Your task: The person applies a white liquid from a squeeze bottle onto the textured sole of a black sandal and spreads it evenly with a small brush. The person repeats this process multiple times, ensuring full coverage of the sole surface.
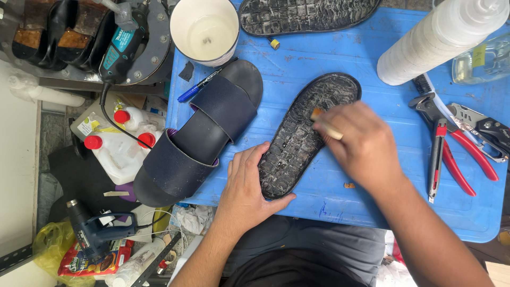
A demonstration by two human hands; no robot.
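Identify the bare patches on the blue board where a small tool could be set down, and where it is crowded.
Bare blue board shows between the right hand and the red pliers, and between the glued sole and the white cartridge. The sandal and left hand crowd the left.

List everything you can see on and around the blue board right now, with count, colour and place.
sole: 1, black, glue-smeared, board centre
second sole: 1, black, top edge
sandal: 1, navy, two straps, board's left edge
tub: 1, white, top left
marker: 1, blue, beside tub
pliers: 1, red handles, right
cylinder: 1, white, top right
bottles: 3, white with red caps, left
heat gun: 1, dark blue, lower left
board: 1, blue
left hand: pressing sole's heel end
right hand: holding small brush on sole
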